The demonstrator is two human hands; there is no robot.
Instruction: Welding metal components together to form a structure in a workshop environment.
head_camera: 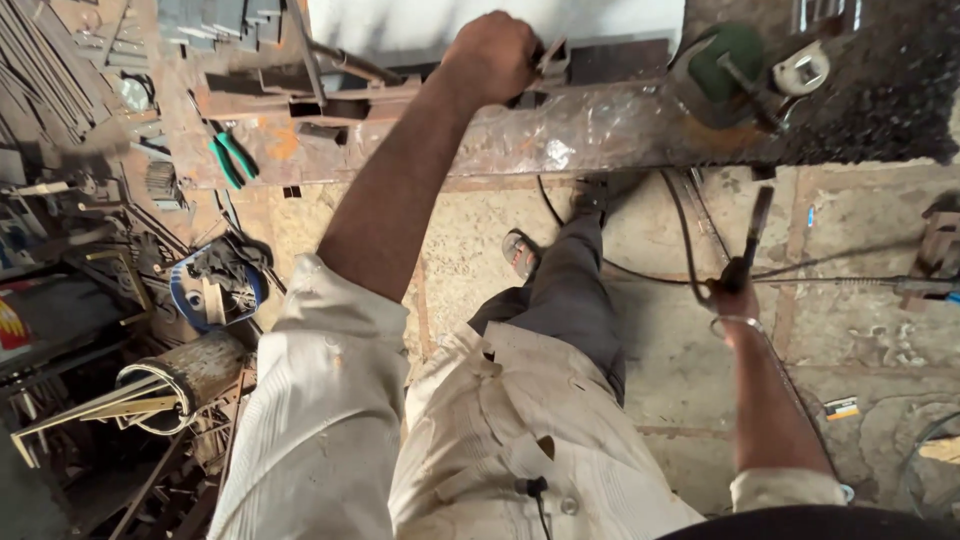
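Rust browns and greys, with spots of green and blue

The desk (600,135) is rust-brown steel, streaked grey and orange; the pliers (232,158) on it have bright green handles, and the grinder (722,62) has a dark green body with a white guard. The shirt (480,440) is cream with fine ribbed stripes, the trousers (575,300) dark grey. The helmet (215,285) is blue and white. The floor (850,280) is sandy tan, speckled, crossed by black cables (680,240).

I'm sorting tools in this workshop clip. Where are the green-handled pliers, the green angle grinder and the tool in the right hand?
green-handled pliers (232,158), head view, on the handles.
green angle grinder (722,62), head view, on its green body.
dark tool (755,225), head view, on its shaft above the right hand (735,297).
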